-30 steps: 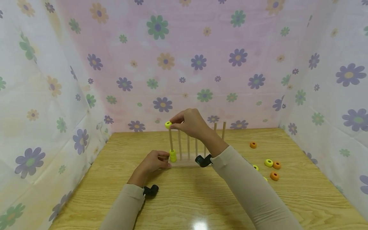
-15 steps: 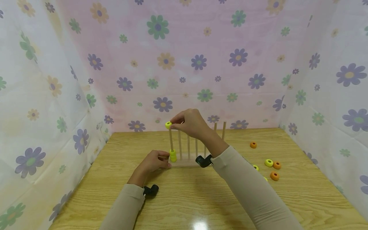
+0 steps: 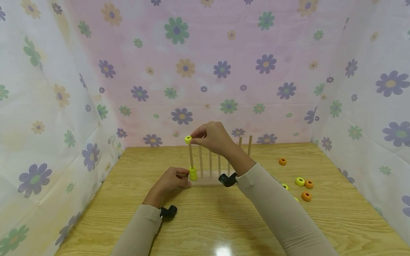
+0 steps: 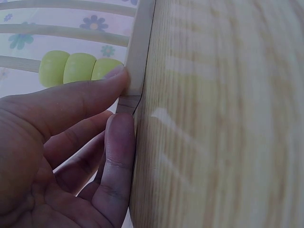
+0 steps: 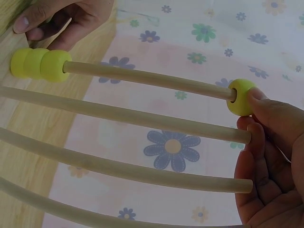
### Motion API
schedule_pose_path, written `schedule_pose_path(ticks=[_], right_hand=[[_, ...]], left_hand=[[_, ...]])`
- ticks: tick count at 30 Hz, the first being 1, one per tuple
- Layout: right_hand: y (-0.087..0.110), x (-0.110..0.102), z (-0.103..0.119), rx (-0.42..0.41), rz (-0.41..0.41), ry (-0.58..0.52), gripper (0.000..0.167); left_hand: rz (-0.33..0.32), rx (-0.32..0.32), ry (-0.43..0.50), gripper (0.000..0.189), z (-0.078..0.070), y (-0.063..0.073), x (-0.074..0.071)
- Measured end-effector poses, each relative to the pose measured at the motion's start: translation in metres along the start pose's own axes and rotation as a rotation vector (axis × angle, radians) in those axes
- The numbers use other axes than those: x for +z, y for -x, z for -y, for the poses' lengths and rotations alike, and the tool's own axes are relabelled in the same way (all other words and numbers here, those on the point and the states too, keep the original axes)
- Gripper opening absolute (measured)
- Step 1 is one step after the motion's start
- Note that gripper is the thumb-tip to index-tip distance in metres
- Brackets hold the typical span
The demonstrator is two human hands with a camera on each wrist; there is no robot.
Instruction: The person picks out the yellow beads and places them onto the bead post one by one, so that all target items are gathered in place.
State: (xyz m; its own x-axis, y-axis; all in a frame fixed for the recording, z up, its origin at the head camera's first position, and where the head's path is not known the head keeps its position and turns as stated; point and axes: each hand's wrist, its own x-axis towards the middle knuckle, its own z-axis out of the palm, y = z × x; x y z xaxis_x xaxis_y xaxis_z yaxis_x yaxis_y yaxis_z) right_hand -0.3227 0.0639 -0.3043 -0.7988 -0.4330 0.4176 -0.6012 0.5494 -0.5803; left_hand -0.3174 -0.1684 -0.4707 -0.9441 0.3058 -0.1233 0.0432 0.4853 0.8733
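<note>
In the head view, my right hand (image 3: 215, 138) pinches a yellow bead (image 3: 188, 139) at the top of the leftmost wooden rod (image 3: 191, 156). The right wrist view shows that rod's tip in the bead's hole (image 5: 241, 97). Three yellow beads (image 5: 40, 64) sit stacked at the foot of the same rod. My left hand (image 3: 170, 180) holds the left end of the wooden base (image 3: 208, 180), thumb on its upper face beside the stack and fingers at its end (image 4: 127, 97). More upright rods (image 3: 210, 161) stand in a row along the base, partly hidden by my right arm.
To the right on the wooden table (image 3: 198, 224) lie loose orange beads (image 3: 306, 196) and yellow beads (image 3: 299, 181), some partly covered by my right sleeve (image 3: 275, 202). Flowered cloth (image 3: 205, 71) hangs behind and at both sides.
</note>
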Motion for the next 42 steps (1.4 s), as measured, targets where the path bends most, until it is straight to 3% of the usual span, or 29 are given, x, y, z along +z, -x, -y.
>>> schedule_pose_path(ticks=[19, 29, 42], right_hand=[[0.0014, -0.001, 0.0013, 0.007, 0.007, -0.001, 0.011], [0.0015, -0.0002, -0.0005, 0.006, 0.012, -0.023, 0.01], [0.0017, -0.0013, -0.0009, 0.004, 0.019, -0.019, 0.008]], left_hand=[[-0.003, 0.002, 0.02, 0.055, 0.0011, 0.0001, 0.0002], [0.026, 0.042, 0.007, 0.053, 0.0076, -0.0031, -0.0005], [0.022, 0.028, 0.008, 0.054, 0.0072, -0.0044, -0.0001]])
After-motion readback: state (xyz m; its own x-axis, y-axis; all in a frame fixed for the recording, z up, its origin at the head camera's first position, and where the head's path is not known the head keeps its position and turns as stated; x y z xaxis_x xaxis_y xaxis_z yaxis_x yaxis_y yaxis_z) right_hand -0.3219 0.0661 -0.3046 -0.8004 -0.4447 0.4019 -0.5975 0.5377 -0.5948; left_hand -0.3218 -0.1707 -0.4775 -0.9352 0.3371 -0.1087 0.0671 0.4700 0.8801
